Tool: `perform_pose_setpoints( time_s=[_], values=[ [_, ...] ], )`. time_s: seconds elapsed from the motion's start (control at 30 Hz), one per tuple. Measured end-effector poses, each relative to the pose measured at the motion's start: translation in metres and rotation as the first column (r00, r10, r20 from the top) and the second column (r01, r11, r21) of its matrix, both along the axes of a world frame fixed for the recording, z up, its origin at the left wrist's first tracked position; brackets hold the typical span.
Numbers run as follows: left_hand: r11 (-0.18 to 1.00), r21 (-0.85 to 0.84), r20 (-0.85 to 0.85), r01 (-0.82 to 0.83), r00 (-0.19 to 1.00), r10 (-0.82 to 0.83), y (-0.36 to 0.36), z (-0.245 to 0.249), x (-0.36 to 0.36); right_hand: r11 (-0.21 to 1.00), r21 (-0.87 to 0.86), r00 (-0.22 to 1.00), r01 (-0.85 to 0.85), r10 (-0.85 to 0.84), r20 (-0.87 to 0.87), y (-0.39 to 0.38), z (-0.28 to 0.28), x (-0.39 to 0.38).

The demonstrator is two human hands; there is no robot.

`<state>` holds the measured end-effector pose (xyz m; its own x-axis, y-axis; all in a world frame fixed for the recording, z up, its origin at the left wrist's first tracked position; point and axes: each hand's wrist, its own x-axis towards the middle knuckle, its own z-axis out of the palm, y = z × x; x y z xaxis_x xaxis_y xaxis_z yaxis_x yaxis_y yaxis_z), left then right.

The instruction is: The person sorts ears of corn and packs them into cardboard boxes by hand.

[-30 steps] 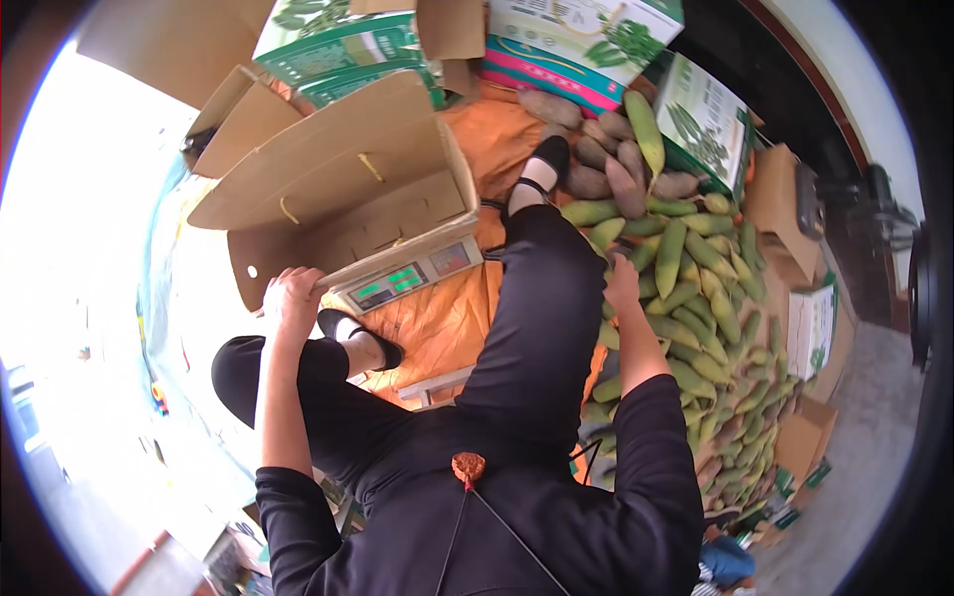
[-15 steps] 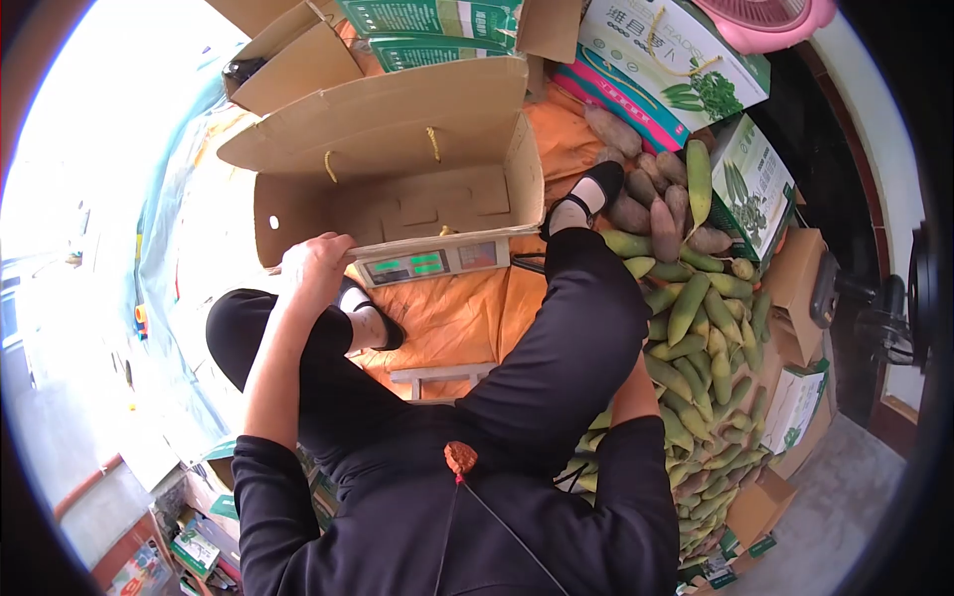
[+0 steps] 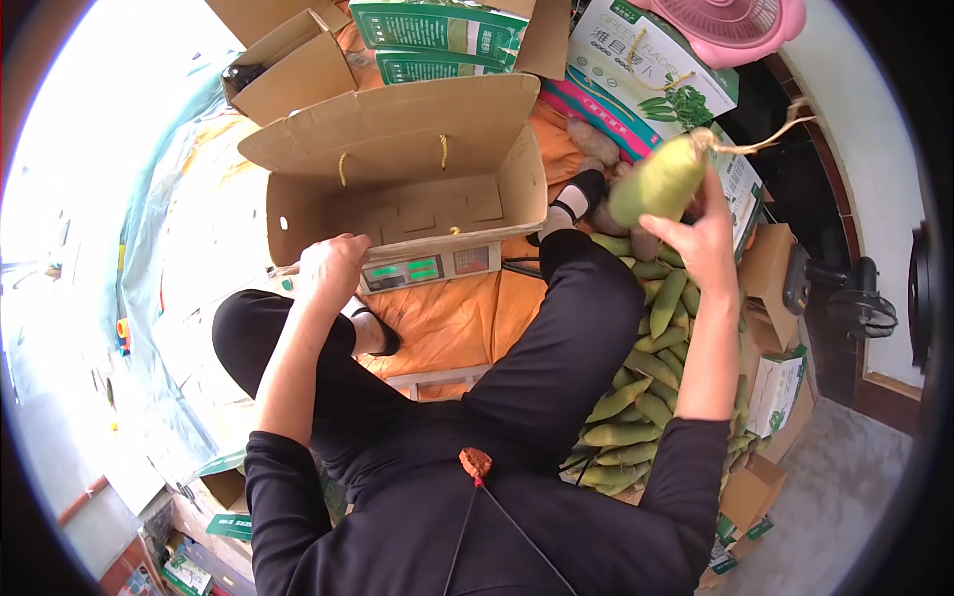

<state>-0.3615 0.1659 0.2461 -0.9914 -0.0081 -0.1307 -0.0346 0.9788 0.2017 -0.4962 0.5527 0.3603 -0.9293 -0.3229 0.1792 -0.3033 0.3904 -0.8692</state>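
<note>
My right hand [image 3: 701, 233] is raised over the pile at my right, closed around a large green radish [image 3: 656, 186]. A long thin root trails from the radish's upper end toward the right. On the near left corner of an open cardboard box [image 3: 422, 239] rests my left hand [image 3: 335, 266], its fingers curled over the rim. The box has yellow rope handles, and its inside shows bare cardboard. Beneath its front edge, a digital scale [image 3: 429, 270] with lit green displays sticks out.
Many green radishes [image 3: 636, 412] lie heaped at my right. Printed green cartons [image 3: 437, 30] stand at the back. A pink basket-like object [image 3: 735, 25] sits at the far right, and a small black fan [image 3: 863, 303] is near the wall. Orange sheeting [image 3: 452, 333] covers the floor.
My right hand has come up from the pile beside my right leg and now holds a green radish. My left hand stays on the box rim.
</note>
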Motion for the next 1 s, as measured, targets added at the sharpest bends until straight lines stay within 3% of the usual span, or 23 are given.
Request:
perform_pose_setpoints(
  time_s=[0.1,0.13,0.2,0.23,0.3,0.33,0.4,0.5,0.6,0.7,0.73,0.83,0.9,0.97,1.0],
  values=[
    [1.0,0.004,0.048,-0.008,0.999,0.008,-0.003,-0.004,-0.001,0.964,0.084,0.958,-0.252,0.261,-0.119,-0.07,0.038,-0.004],
    [1.0,0.006,0.046,0.002,0.999,-0.002,-0.004,-0.004,0.0,0.937,-0.022,0.937,-0.347,0.348,0.031,-0.095,0.042,-0.007],
    [1.0,-0.007,0.036,0.009,0.999,-0.009,-0.003,-0.003,0.0,0.892,0.149,0.884,-0.426,0.446,-0.141,-0.138,0.012,-0.023],
    [1.0,0.001,0.037,0.0,0.999,0.0,-0.002,-0.001,0.0,0.842,0.212,0.854,-0.496,0.517,-0.054,-0.159,0.005,-0.027],
    [1.0,-0.014,0.014,0.006,1.0,-0.006,0.0,0.001,0.001,0.764,0.405,0.804,-0.502,0.585,-0.107,-0.197,-0.044,-0.038],
    [1.0,-0.01,0.007,0.015,1.0,-0.015,-0.003,-0.004,0.001,0.688,0.491,0.803,-0.535,0.595,0.042,-0.213,-0.058,-0.037],
    [0.999,-0.019,0.01,0.029,1.0,-0.029,-0.002,-0.005,0.0,0.523,0.654,0.801,-0.547,0.553,0.228,-0.236,-0.089,-0.034],
    [0.999,0.002,-0.047,0.036,0.998,-0.036,0.002,0.002,0.001,0.272,0.749,0.756,-0.604,0.493,0.43,-0.253,-0.131,-0.035],
    [1.0,0.001,0.015,-0.005,1.0,0.005,0.001,-0.001,-0.001,0.153,0.823,0.832,-0.546,0.211,0.513,-0.268,-0.183,-0.034],
    [1.0,0.013,0.009,0.002,1.0,-0.003,0.003,0.001,-0.001,0.106,0.807,0.813,-0.581,0.096,0.574,-0.27,-0.218,-0.04],
    [1.0,0.026,0.0,0.006,1.0,-0.006,0.002,0.001,-0.001,0.112,0.807,0.814,-0.581,0.079,0.575,-0.269,-0.216,-0.042],
    [1.0,0.008,0.043,-0.02,0.999,0.019,0.006,0.009,0.0,0.096,0.645,0.627,-0.758,0.384,0.678,-0.263,-0.194,-0.046],
    [1.0,-0.022,0.032,-0.007,0.999,0.008,0.004,0.005,-0.001,0.238,0.619,0.614,-0.749,0.602,0.511,-0.249,-0.154,-0.044],
    [0.999,-0.044,0.05,-0.026,0.998,0.028,0.005,0.005,-0.001,0.527,0.383,0.643,-0.759,0.702,0.307,-0.225,-0.121,-0.044],
    [0.999,-0.03,0.043,-0.025,0.999,0.027,0.006,0.006,0.0,0.603,0.275,0.662,-0.749,0.699,0.269,-0.201,-0.091,-0.044]
  ],
)
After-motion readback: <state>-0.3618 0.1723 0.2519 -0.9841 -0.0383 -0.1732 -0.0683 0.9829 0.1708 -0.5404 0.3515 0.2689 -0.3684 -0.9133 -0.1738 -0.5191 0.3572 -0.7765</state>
